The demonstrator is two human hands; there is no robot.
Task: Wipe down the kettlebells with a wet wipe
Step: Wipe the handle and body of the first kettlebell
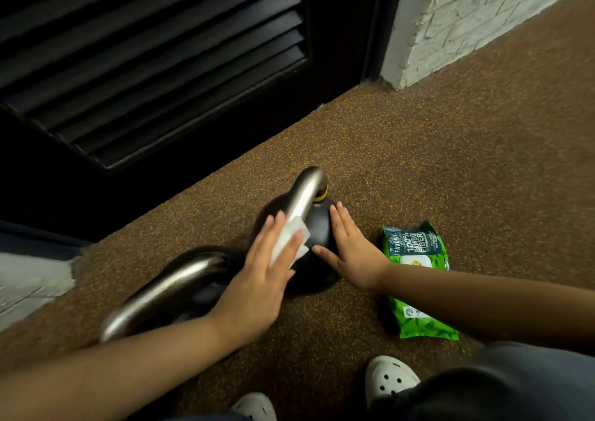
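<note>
A black kettlebell (317, 227) with a steel handle and a yellow band stands on the speckled floor in the middle of the view. My left hand (264, 269) lies flat with straight fingers on its left side and presses a white wet wipe (291, 240) against the ball and the foot of the handle. My right hand (349, 256) rests flat against the kettlebell's right side with fingers straight. A second, larger kettlebell (174, 292) with a steel handle stands to the near left, partly hidden under my left forearm.
A green pack of wet wipes (418, 269) lies on the floor to the right, under my right forearm. A black louvred door (154, 66) stands behind the kettlebells. A white brick wall (483, 18) is at the back right. My white clogs (389, 378) are at the bottom.
</note>
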